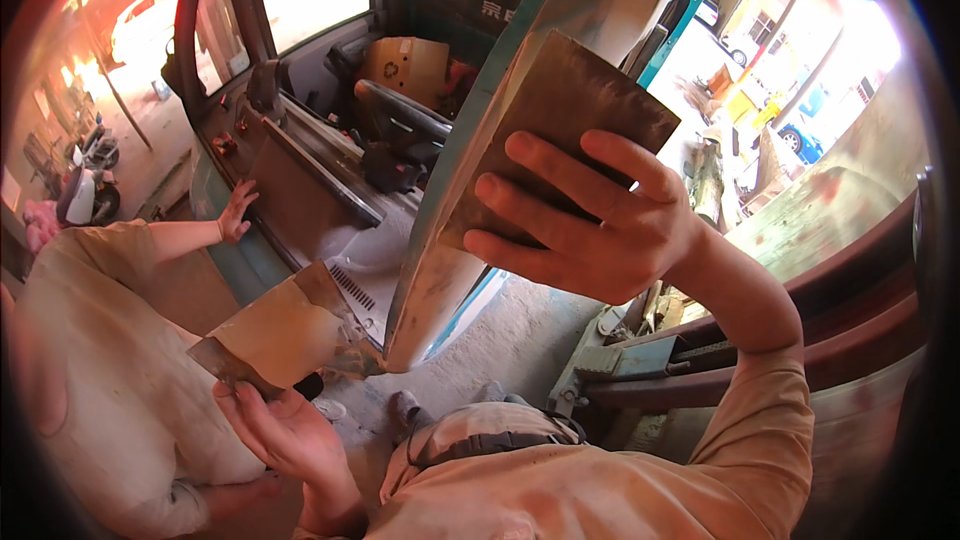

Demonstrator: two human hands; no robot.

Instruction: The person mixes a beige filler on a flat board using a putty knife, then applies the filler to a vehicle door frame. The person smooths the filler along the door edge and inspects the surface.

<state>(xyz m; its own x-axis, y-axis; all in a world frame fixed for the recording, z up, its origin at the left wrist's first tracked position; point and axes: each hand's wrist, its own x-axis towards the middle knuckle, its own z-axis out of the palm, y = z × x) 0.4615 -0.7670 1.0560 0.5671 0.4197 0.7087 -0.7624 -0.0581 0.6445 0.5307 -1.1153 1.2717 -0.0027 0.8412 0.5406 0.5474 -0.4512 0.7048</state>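
My right hand [590,220] is closed on a dark flat rectangular sheet [590,100], its fingers spread across the face and the thumb hidden. The sheet lies against or just in front of the open vehicle door [420,290], whose pale panel has a teal edge; whether they touch I cannot tell. Lower left, my left hand [285,430] grips the near end of a flat brown board [320,290]. A smooth tan layer of paste [275,330] covers most of that board.
Another person [110,360] stands close on my left, one hand [237,212] on the vehicle's sill. Inside the cab are a cardboard box [405,70] and a seat [400,115]. Reddish steel beams [750,370] stand at my right. A scooter [85,185] is parked far left.
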